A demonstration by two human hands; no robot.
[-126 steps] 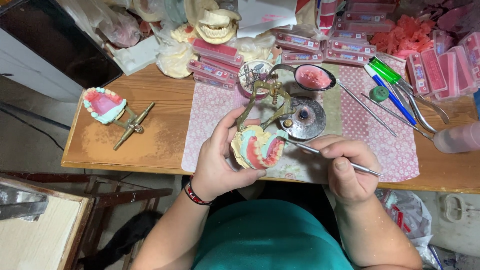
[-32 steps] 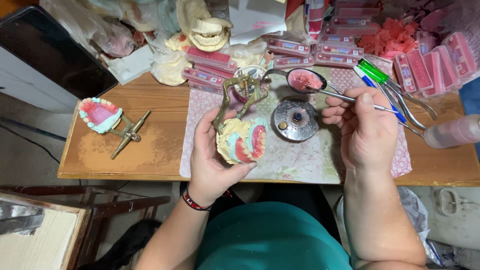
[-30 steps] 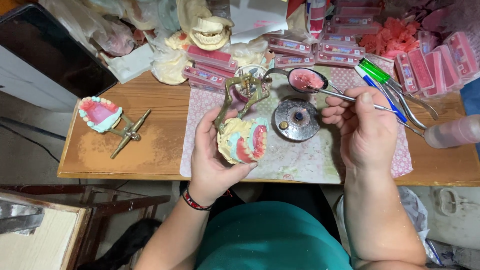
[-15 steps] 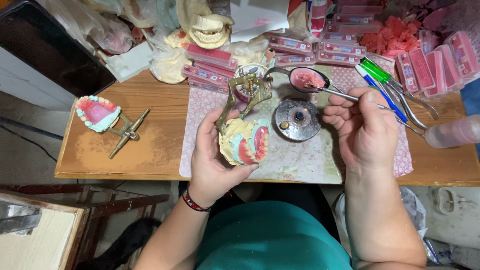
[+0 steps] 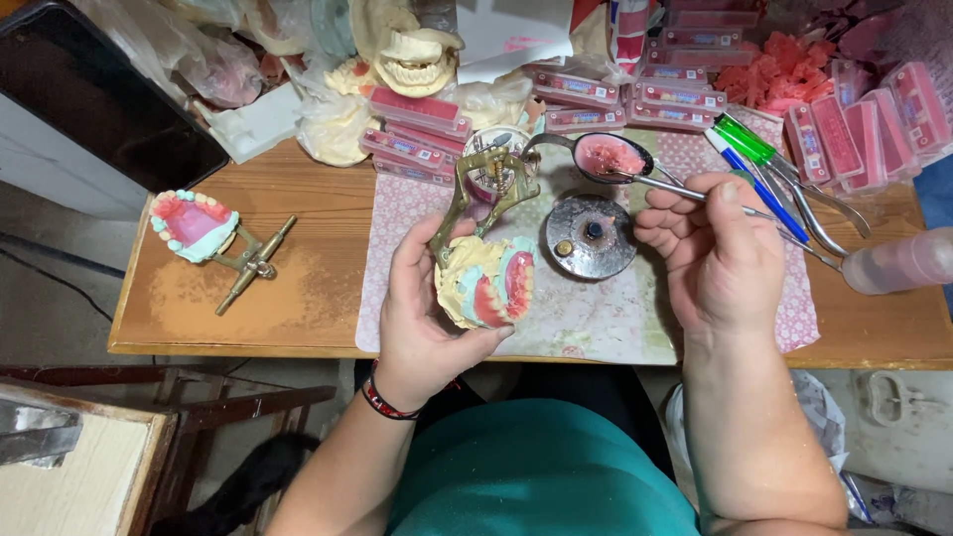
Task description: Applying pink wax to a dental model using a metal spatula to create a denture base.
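Pink-and-cream denture model on a brass articulator sits gripped in the left hand; the right hand pinches a thin metal wax tool over a spoon of pink wax.

Two bare forearms, no sleeves reaching the wrists. Left hand and right hand both ungloved, no rings visible. Left wrist wears a bracelet, dark band with red, looks braided or beaded, too small to tell which. Torso in a plain teal shirt, no print visible. Short nails, thumbnail visible on right hand.
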